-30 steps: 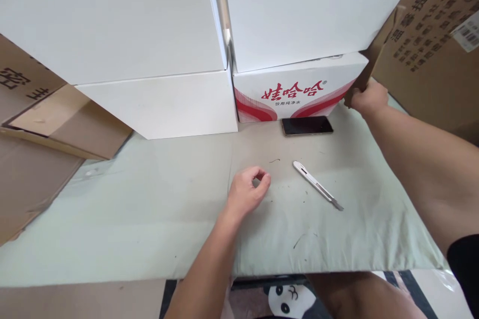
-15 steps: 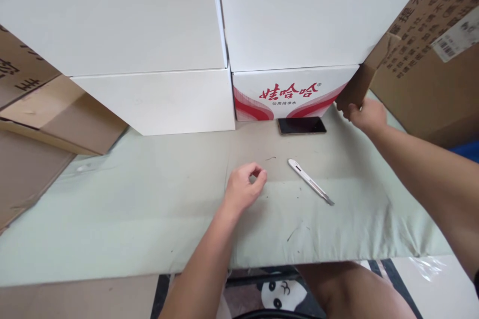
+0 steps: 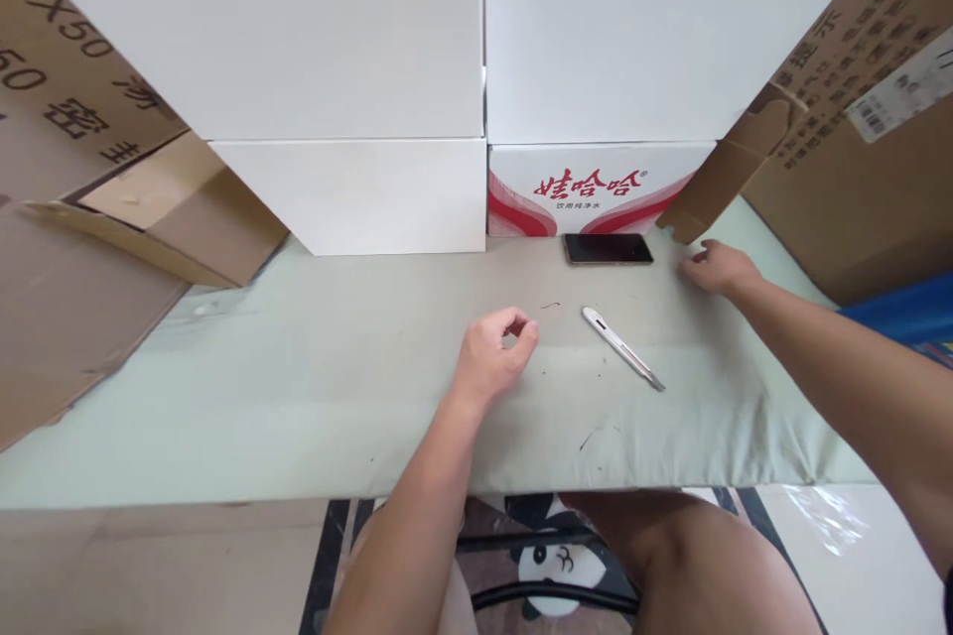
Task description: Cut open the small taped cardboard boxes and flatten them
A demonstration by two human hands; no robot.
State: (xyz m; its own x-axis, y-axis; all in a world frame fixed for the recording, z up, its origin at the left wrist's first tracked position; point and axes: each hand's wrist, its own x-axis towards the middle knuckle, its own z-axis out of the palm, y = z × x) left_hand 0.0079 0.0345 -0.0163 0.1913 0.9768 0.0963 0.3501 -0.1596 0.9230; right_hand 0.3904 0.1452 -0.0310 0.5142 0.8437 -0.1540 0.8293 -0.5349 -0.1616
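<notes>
My left hand (image 3: 497, 352) hovers over or rests on the green cloth. Its fingers are curled, thumb tip against the fingertips in a ring, with nothing visible in them. Right of it lies a white utility knife (image 3: 621, 347), its blade end pointing toward me. My right hand (image 3: 721, 268) is low over the cloth with fingers loosely bent and apart, seemingly empty, just below a brown cardboard flap (image 3: 704, 193). A black smartphone (image 3: 609, 249) lies flat between that hand and the white and red carton (image 3: 600, 189).
White boxes (image 3: 349, 193) wall off the back of the cloth-covered table (image 3: 298, 397). Brown cardboard boxes flank both sides, one at left (image 3: 81, 288) and one at right (image 3: 856, 179). Something blue (image 3: 893, 303) sits at the right edge. My legs are under the table.
My right hand has come off the brown cardboard flap and moved slightly down toward the cloth. The left hand keeps its curled shape. The view has shifted a little.
</notes>
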